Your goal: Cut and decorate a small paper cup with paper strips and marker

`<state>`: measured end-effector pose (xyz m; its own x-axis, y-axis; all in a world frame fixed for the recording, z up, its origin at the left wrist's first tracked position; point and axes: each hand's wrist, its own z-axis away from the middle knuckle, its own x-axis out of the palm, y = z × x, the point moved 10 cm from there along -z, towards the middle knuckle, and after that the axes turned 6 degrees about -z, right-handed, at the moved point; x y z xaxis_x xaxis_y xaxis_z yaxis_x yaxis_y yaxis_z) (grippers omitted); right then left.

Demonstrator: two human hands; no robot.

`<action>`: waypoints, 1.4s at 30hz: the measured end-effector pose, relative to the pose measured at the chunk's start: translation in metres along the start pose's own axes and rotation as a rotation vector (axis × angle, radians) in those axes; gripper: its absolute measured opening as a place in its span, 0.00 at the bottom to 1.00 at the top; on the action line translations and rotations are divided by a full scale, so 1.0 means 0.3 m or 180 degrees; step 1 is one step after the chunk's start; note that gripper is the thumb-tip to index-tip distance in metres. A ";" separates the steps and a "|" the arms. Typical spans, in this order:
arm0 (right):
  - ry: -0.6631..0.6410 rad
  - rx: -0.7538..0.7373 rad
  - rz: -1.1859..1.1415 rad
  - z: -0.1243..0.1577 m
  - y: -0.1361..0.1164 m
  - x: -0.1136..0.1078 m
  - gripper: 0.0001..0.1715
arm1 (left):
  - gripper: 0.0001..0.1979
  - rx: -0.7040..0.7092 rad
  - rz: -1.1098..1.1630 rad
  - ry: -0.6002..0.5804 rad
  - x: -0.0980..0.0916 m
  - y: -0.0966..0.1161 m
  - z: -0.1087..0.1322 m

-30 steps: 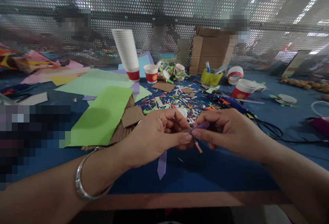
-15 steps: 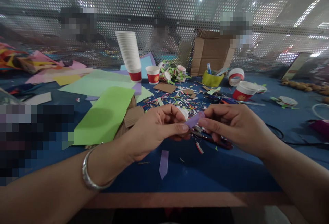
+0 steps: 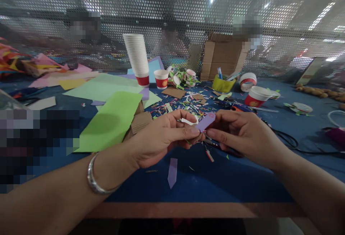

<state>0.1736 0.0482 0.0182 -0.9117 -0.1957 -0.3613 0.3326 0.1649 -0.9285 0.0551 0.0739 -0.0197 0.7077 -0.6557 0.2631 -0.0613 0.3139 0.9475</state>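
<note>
Purple paper strip, between both hands, is pinched in the left hand; the right hand has moved its thumb off the strip's face, apparently leaving support to the left, right grip indeterminable.

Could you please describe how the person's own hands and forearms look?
The left hand is ungloved, with a silver-coloured bangle around its wrist. The right hand is ungloved too, its wrist unadorned. No sleeve shows on either forearm.

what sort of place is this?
Likely a paper-craft workspace: a purple paper strip in the left hand, scattered paper scraps, and a tall stack of cups on a blue tabletop.
</note>
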 end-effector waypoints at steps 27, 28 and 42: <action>-0.0293 -0.0102 -0.0145 0.008 -0.010 0.036 0.09 | 0.15 0.0909 -0.2022 0.0420 0.013 0.121 0.063; -0.0272 -0.0105 -0.0102 0.007 -0.011 0.033 0.09 | 0.12 0.0996 -0.2121 0.0392 0.014 0.130 0.067; 0.0134 -0.0321 0.1076 -0.007 -0.006 0.000 0.08 | 0.11 0.1035 -0.1087 0.1031 -0.110 0.149 0.024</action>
<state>0.1725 0.0498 0.0200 -0.7640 -0.0741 -0.6409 0.5936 0.3086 -0.7433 0.0240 0.1047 0.0153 0.9018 -0.4229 -0.0885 0.0316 -0.1399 0.9897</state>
